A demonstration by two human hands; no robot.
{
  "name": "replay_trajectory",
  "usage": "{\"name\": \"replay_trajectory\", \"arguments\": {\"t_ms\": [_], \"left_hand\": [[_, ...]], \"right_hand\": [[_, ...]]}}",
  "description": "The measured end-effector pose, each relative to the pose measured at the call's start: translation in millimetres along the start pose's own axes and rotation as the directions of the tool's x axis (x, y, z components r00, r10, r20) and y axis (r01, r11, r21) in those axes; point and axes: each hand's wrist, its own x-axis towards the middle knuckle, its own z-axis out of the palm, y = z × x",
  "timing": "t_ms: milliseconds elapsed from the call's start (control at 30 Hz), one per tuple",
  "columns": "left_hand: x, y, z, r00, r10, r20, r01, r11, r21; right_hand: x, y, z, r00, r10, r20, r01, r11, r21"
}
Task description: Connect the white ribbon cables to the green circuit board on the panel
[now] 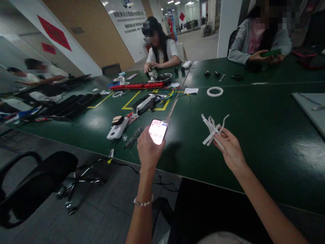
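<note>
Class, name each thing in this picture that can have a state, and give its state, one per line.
Phone, screen lit, digits showing
White strips, loosely bunched
Left hand, gripping the phone
Right hand, pinching the strips
White ring, lying flat on the table
Wrench, lying flat
Bracelet, worn on the left wrist
Black chair, upright

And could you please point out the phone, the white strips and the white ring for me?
Phone [158, 131], head view: the lit screen.
White strips [212, 134], head view: a strip near the bundle's middle.
White ring [214, 95], head view: the near rim.
</note>
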Motion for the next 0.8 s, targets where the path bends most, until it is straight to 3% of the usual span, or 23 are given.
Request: {"name": "replay_trajectory", "arguments": {"t_ms": [133,267,400,467,533,600,633,700,733,800], "left_hand": [[27.9,-31.1,19.2,0.985,-0.113,0.133,0.103,0.991,0.082],[36.4,-50.6,36.1,0.95,-0.202,0.238,0.179,0.977,0.117],[37.5,-60.6,45.8,0.895,-0.299,0.331,0.273,0.954,0.122],[34.0,-55.6,43.0,0.904,-0.293,0.311,0.265,0.956,0.129],[23.8,-39.1,34.7,0.951,-0.202,0.235,0.196,0.979,0.05],[5.0,-10.7,23.2,0.979,-0.013,0.205,0.065,0.967,-0.248],[-7.1,6.6,17.5,0.972,0.083,0.218,0.022,0.898,-0.44],[-33.6,42.4,8.7,0.909,0.33,0.254,-0.04,0.678,-0.734],[-46.3,58.6,6.3,0.873,0.424,0.24,-0.064,0.59,-0.805],[-66.5,82.5,5.6,0.834,0.508,0.214,-0.121,0.548,-0.828]], "right_hand": [[-2.4,9.1,-10.3,0.996,0.089,0.018,-0.088,0.995,-0.043],[-6.9,11.6,-15.5,0.97,0.175,0.169,-0.181,0.983,0.024],[-14.4,12.7,-14.7,0.928,0.281,0.245,-0.304,0.951,0.06],[-18.3,12.7,-11.7,0.909,0.335,0.25,-0.364,0.928,0.083],[-22.3,13.2,-6.8,0.884,0.376,0.279,-0.421,0.898,0.124],[-26.5,15.8,-0.7,0.851,0.398,0.341,-0.47,0.868,0.159],[-28.7,18.2,2.3,0.833,0.406,0.376,-0.49,0.857,0.159],[-33.5,25.3,7.3,0.795,0.427,0.43,-0.518,0.848,0.115],[-36.0,29.3,8.9,0.781,0.437,0.447,-0.521,0.85,0.079],[-40.9,36.3,9.4,0.774,0.44,0.456,-0.502,0.865,0.019]]}}
